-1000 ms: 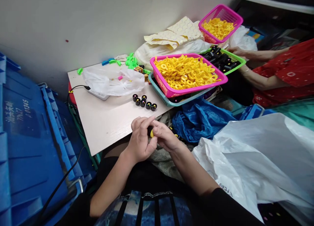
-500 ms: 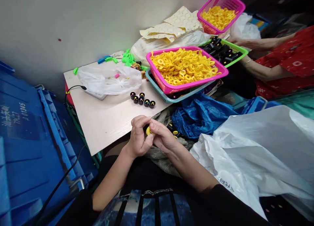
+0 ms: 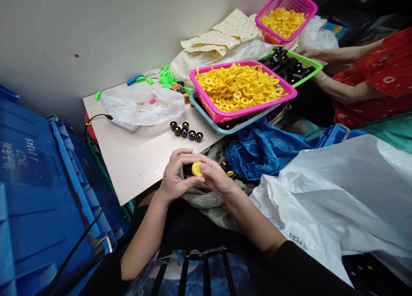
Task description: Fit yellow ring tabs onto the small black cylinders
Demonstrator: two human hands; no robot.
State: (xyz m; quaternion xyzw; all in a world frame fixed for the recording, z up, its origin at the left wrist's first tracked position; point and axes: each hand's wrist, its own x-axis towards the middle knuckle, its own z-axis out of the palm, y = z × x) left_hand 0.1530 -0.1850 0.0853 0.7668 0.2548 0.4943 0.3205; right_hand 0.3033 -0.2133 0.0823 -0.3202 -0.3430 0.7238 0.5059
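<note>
In front of my lap, both hands meet at a small black cylindrical piece [image 3: 187, 170] with a round yellow cap [image 3: 196, 169] on its end. The fingers and thumb of my left hand [image 3: 172, 180] curve around the black part. My right hand [image 3: 218, 176] has its thumb against the yellow cap; its other fingers are partly hidden behind the piece. Several short black round pieces [image 3: 184, 133] with coloured centres stand on the white table [image 3: 138, 167] beyond my hands. A pink basket [image 3: 225, 116] heaped with yellow ring parts [image 3: 240, 86] sits to the right of them.
A blue-grey tray [image 3: 222, 131] lies under the pink basket. Behind it are a green basket [image 3: 317, 73] of black parts and a person's arm [image 3: 347, 92]. Blue crates [image 3: 41, 193] stand left; a white bag [image 3: 322, 193] lies right. A clear plastic bag [image 3: 141, 109] covers the table's back.
My hands have opened out a little, and the left has shifted slightly left. The yellow cap has turned toward me and the black part is now visible.
</note>
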